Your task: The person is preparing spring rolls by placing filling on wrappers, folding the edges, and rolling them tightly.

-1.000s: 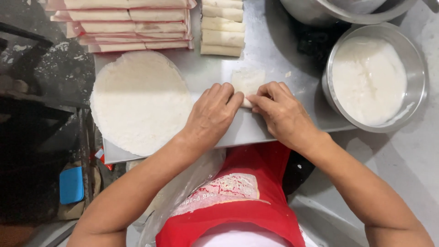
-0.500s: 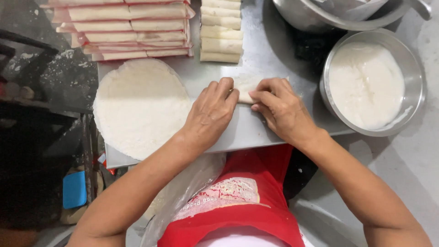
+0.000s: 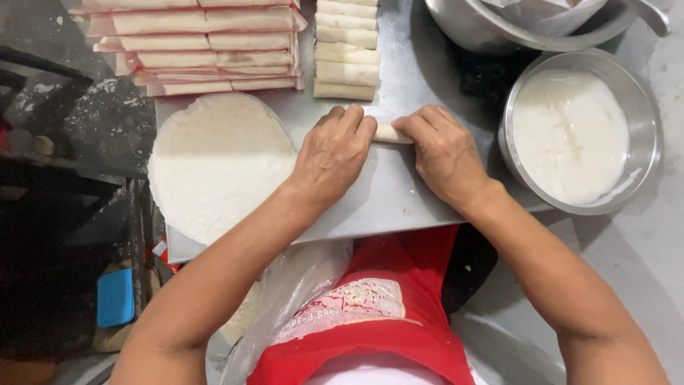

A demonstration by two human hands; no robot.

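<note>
Both my hands press down on a thin pale roll (image 3: 390, 133) of wrapper lying on a metal tray (image 3: 399, 199). My left hand (image 3: 335, 153) covers the roll's left end and my right hand (image 3: 442, 153) its right end, fingertips on top. Only the short middle of the roll shows between the fingers. A round stack of white wrappers (image 3: 214, 164) lies just left of my left hand. Finished rolls (image 3: 347, 50) sit in a row beyond my fingers.
A metal bowl of white paste (image 3: 573, 132) stands right of my right hand, a larger metal pot (image 3: 491, 32) behind it. Wrapped packs of rolls (image 3: 199, 46) are stacked at the back left. A clear plastic bag (image 3: 292, 292) hangs at the tray's near edge.
My hands have rolled the wrapper away from me into a tighter, thinner roll. The flat flap seen earlier beyond my fingers is gone.
</note>
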